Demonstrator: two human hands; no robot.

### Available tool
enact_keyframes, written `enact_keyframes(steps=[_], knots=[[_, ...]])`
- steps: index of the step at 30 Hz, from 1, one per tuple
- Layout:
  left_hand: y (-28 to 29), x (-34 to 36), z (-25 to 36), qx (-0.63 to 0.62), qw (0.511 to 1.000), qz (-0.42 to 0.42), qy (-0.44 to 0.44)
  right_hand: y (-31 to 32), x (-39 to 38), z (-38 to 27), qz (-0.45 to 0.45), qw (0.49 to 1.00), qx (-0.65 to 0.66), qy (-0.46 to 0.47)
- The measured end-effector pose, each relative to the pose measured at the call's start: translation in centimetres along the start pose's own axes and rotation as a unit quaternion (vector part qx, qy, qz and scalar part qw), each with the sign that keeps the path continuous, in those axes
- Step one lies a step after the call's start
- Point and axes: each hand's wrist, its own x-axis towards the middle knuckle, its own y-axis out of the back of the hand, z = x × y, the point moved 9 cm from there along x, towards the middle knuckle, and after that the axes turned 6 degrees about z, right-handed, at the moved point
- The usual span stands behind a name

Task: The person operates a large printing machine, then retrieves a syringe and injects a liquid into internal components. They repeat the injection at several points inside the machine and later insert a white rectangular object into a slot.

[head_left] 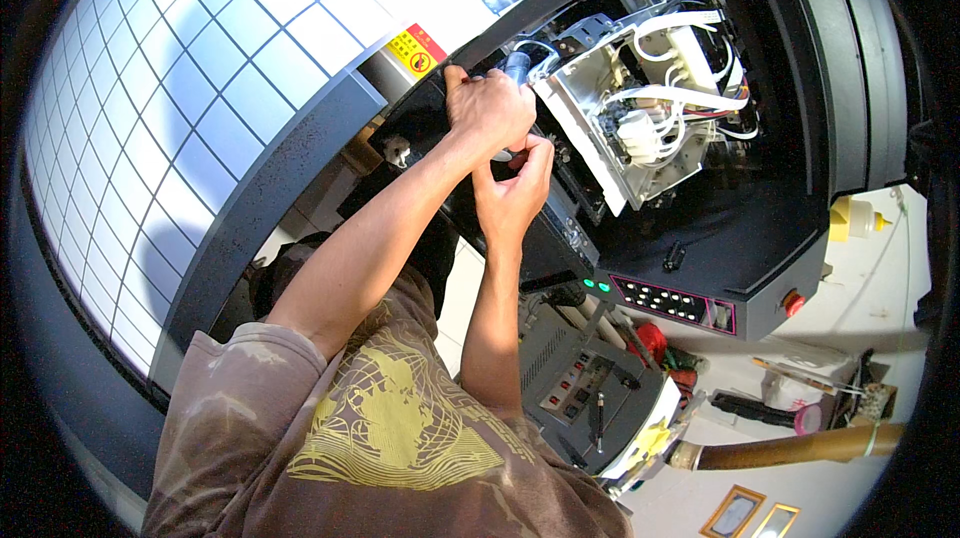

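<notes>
My left hand (490, 110) is closed at the edge of the black machine housing (420, 113), around or against a translucent bluish cylinder (517, 65) that shows above its fingers. Just below it, my right hand (515, 178) has its fingers curled at the same spot, on a small part mostly hidden by the hands. To their right sits an exposed metal carriage (590, 108) with white ribbon cables and tubing (670, 98). A white knob-like piece (397, 150) is on the black housing left of my hands, and a warning sticker (418, 50) is above it.
A white gridded bed (200, 58) with a grey rail (240, 208) spans the left. Below the carriage are a control panel (660, 303) and red button (794, 303). Lower right are a grey equipment unit (590, 388), cardboard tube (785, 450) and wall frames (730, 513).
</notes>
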Motion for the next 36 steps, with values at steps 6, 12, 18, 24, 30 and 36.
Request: enact_keyframes(steps=[6,12,18,24,30,36], knots=[[-0.1,0.3,-0.3,-0.021,0.999,-0.021,0.024,-0.3,-0.2,0.3,-0.003,1.0,0.014,-0.003],[0.0,0.3,-0.6,-0.017,0.999,-0.01,0.035,-0.4,-0.2,0.8,0.005,0.999,0.02,-0.024],[0.1,0.0,-0.6,-0.026,0.999,0.027,0.037,-0.4,-0.3,1.2,0.001,0.998,0.048,-0.047],[0.1,-0.1,-0.3,-0.013,1.0,0.007,0.026,-0.3,-0.6,1.7,0.005,0.996,0.057,-0.065],[0.5,-0.4,0.2,0.002,1.0,0.009,0.008,-0.1,-0.7,1.5,0.011,0.996,0.068,-0.055],[0.0,0.0,-0.4,-0.014,0.999,0.001,0.045,-0.1,-0.6,1.5,0.001,0.997,0.06,-0.056]])
